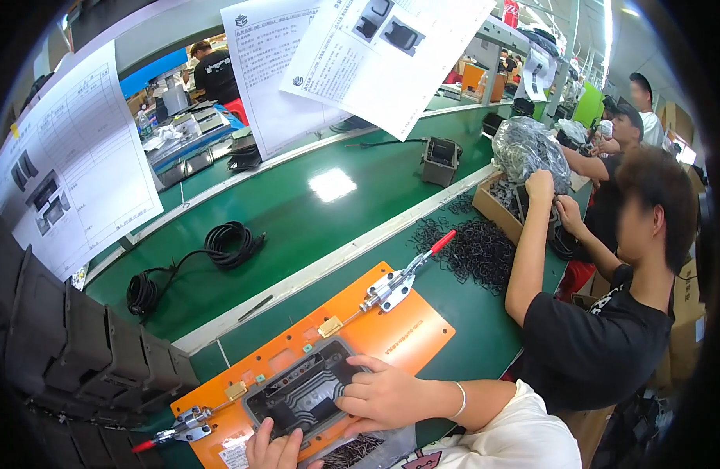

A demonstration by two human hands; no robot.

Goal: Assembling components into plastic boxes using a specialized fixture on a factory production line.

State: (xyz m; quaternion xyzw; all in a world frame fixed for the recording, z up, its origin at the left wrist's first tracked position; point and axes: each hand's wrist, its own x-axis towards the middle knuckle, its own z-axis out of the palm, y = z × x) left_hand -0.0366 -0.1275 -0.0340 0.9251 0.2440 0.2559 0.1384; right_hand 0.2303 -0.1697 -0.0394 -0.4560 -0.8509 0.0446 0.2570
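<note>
Here, gray housing [289,373] between left hand [275,451] and right hand [389,397], both loosely spread (orange fixture [399,338] beneath)

Worker in a white shirt [473,453], cloth creased and loose-looking. Right sleeve [543,434] also white, ending well above the wrist, forearm uncovered below it. On the shirt front, a print [424,461] in dusky pink with dark outlines, only partly showing; I can't make out the figure. Thin pale bracelet [460,400], one narrow band, round the right wrist. Right hand [389,396] and left hand [274,450] both bare.
</note>
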